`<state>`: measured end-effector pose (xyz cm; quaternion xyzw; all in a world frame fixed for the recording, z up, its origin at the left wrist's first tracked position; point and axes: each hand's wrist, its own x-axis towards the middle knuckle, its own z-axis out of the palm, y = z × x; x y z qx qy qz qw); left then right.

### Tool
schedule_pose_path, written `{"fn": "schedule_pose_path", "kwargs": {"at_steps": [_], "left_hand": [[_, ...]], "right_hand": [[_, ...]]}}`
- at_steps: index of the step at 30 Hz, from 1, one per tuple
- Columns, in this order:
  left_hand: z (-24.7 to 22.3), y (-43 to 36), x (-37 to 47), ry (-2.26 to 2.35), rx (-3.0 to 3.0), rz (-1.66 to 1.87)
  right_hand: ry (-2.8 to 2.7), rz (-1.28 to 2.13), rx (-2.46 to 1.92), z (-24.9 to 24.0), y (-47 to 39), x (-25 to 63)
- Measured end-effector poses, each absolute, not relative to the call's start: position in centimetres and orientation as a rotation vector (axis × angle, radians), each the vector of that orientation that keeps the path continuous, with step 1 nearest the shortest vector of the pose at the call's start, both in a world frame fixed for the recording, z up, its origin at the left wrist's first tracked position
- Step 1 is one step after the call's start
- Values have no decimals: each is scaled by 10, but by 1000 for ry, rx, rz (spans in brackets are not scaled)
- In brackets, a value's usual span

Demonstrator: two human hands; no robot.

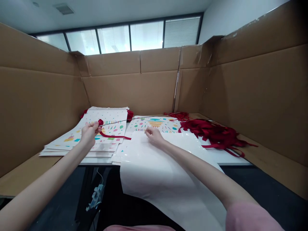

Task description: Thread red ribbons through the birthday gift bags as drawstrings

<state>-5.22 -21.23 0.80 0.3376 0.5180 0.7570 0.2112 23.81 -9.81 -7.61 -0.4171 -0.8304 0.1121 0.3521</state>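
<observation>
My left hand [89,134] is pinched closed on a red ribbon [113,136], whose tail hangs to the right over printed paper. From that hand a thin dark line stretches right toward a small red tangle. My right hand [154,137] has its fingers curled closed at the top edge of a large glossy white sheet [166,160]; whatever it grips is hidden. The sheet droops over the table edge toward my lap. Behind it lie birthday-printed pieces [141,122], upside down to me. Left of them rises a stack of birthday-printed pieces [106,115].
Cardboard walls [115,93] enclose the table on three sides. To the right lies a heap of red ribbons [214,133], with a smaller red tangle [179,116] behind it. A power strip [96,195] hangs below the table.
</observation>
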Motion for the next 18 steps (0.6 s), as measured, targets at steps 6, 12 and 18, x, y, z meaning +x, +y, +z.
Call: {"fn": "schedule_pose_path", "kwargs": {"at_steps": [6, 12, 18], "left_hand": [[-19, -213, 15, 1230, 799, 1977], [-33, -220, 52, 1063, 783, 1949], [-39, -222, 67, 1029, 729, 2028]], "right_hand": [[-1863, 1044, -526, -54, -169, 182], [-1622, 1327, -507, -40, -187, 164], [-1438, 1307, -560, -48, -189, 157]]}}
